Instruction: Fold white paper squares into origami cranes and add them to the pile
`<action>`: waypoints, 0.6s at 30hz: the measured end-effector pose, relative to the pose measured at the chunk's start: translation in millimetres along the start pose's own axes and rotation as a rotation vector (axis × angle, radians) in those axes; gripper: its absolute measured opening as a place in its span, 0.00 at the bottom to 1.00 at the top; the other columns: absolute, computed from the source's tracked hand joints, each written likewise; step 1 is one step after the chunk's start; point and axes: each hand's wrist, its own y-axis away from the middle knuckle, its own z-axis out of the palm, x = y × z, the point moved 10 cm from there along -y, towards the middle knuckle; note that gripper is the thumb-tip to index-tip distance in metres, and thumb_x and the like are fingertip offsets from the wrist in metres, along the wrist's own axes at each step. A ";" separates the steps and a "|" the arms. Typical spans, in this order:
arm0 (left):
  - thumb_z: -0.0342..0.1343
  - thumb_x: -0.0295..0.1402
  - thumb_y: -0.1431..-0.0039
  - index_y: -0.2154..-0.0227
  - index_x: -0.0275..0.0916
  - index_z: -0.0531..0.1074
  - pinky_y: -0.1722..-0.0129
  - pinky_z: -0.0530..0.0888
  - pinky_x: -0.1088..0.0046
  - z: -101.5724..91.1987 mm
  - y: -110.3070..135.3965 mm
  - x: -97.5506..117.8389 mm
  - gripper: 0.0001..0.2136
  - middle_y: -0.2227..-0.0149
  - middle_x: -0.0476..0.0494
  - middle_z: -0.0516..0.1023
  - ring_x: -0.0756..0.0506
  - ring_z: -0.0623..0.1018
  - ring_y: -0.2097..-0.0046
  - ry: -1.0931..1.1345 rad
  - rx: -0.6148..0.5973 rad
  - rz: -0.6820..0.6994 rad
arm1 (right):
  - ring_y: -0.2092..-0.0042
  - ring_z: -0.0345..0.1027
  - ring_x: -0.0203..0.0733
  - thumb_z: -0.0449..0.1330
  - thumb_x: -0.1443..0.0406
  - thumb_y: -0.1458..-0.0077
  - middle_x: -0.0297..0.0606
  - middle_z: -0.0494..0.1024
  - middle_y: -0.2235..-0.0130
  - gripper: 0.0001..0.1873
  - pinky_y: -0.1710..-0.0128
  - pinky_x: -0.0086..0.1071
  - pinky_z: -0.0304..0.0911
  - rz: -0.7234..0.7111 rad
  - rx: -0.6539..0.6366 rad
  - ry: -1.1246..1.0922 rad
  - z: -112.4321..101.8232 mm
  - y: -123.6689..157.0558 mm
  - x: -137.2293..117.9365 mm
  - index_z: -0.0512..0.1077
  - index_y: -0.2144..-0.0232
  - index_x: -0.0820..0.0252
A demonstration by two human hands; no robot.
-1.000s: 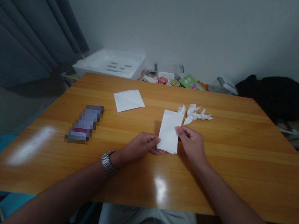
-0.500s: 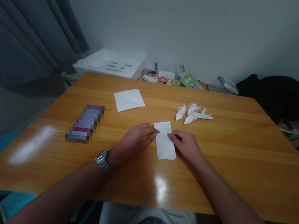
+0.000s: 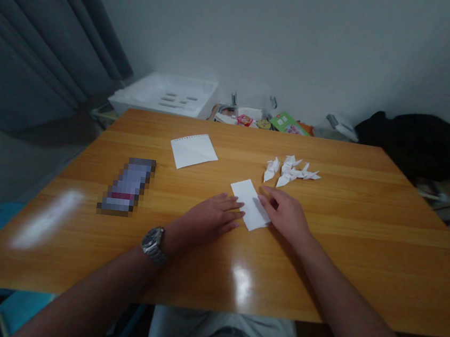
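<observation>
Where the near edge of a wood-grained table (image 3: 373,286) crosses the foot of the view, one lap in pale trousers (image 3: 176,329) shows below it, with one turquoise item (image 3: 31,309) at lower left. Left wrist: one watch (image 3: 154,244), metal band, dark dial. Left hand (image 3: 216,215): palm down, fingers extended and slightly spread, tips at the left edge of one folded white paper (image 3: 250,206). Right hand (image 3: 286,213): thumb at the paper's right edge, forefinger reaching past it, remaining fingers curled; whether it pinches the paper cannot be told. Hands apart, the paper between them, lying aslant near the middle of the table. To the left, well apart from the hands: one dark-edged oblong, possibly a phone (image 3: 129,185), its surface pixelated. Farther back, left of centre: one loose white sheet (image 3: 193,151), perforated along its far edge. Right of centre, just beyond the right hand: a close cluster of folded paper figures (image 3: 290,170), white, pointed. Beyond the far edge, left to right: one white slotted tray (image 3: 168,98); one red packet (image 3: 245,120); one green booklet (image 3: 288,123); one black heap (image 3: 416,143), apparently cloth. Backdrop: grey curtain (image 3: 41,36) at left, plain wall (image 3: 262,44).
</observation>
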 end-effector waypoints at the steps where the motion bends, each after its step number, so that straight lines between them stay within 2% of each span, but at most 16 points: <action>1: 0.47 0.40 0.27 0.41 0.41 0.72 0.32 0.63 0.52 0.8 -0.1 -0.1 0.18 0.36 0.40 0.71 0.39 0.69 0.34 -0.022 0.011 -0.002 | 0.56 0.75 0.51 0.55 0.55 0.33 0.48 0.81 0.53 0.22 0.55 0.41 0.69 -0.007 0.033 0.017 -4.1 0.2 -0.6 0.74 0.44 0.60; 3: 0.49 0.40 0.27 0.39 0.41 0.71 0.32 0.61 0.51 0.9 -0.3 -1.7 0.19 0.36 0.39 0.71 0.38 0.67 0.33 -0.056 0.023 -0.040 | 0.56 0.74 0.51 0.55 0.55 0.33 0.49 0.79 0.54 0.24 0.55 0.42 0.69 -0.057 0.058 0.035 -8.4 1.3 -8.3 0.73 0.42 0.61; 5: 0.50 0.41 0.28 0.38 0.41 0.69 0.32 0.60 0.49 -1.7 -0.1 -2.9 0.20 0.36 0.38 0.71 0.37 0.67 0.33 -0.086 0.030 -0.099 | 0.53 0.72 0.52 0.55 0.57 0.32 0.49 0.77 0.55 0.22 0.50 0.44 0.69 -0.177 0.035 0.041 -6.8 4.1 -26.0 0.75 0.43 0.61; 8: 0.47 0.39 0.27 0.36 0.39 0.66 0.34 0.63 0.51 -7.7 1.1 -4.0 0.21 0.35 0.36 0.69 0.37 0.68 0.34 -0.115 0.037 -0.186 | 0.45 0.68 0.54 0.55 0.57 0.32 0.50 0.75 0.47 0.20 0.43 0.50 0.66 -0.340 -0.008 0.054 -1.0 11.3 -51.1 0.75 0.44 0.58; 10: 0.45 0.37 0.26 0.35 0.36 0.64 0.33 0.63 0.54 -9.2 1.9 -3.6 0.21 0.34 0.35 0.67 0.39 0.68 0.34 -0.108 0.042 -0.209 | 0.39 0.64 0.55 0.55 0.58 0.32 0.49 0.73 0.41 0.20 0.38 0.53 0.62 -0.398 -0.063 0.072 7.3 15.6 -59.9 0.74 0.42 0.56; 13: 0.46 0.37 0.26 0.35 0.32 0.62 0.33 0.63 0.57 -7.9 3.5 -7.1 0.22 0.33 0.33 0.66 0.39 0.68 0.34 -0.091 0.055 -0.242 | 0.34 0.60 0.55 0.53 0.58 0.31 0.49 0.69 0.35 0.23 0.34 0.54 0.58 -0.425 -0.139 0.120 20.9 19.6 -62.7 0.71 0.39 0.58; 18: 0.47 0.38 0.27 0.37 0.29 0.65 0.35 0.66 0.58 -5.7 4.0 -13.6 0.23 0.35 0.30 0.68 0.38 0.70 0.35 -0.090 0.060 -0.272 | 0.32 0.59 0.56 0.51 0.57 0.30 0.54 0.65 0.33 0.27 0.33 0.52 0.57 -0.394 -0.237 0.190 36.2 22.2 -61.6 0.66 0.35 0.64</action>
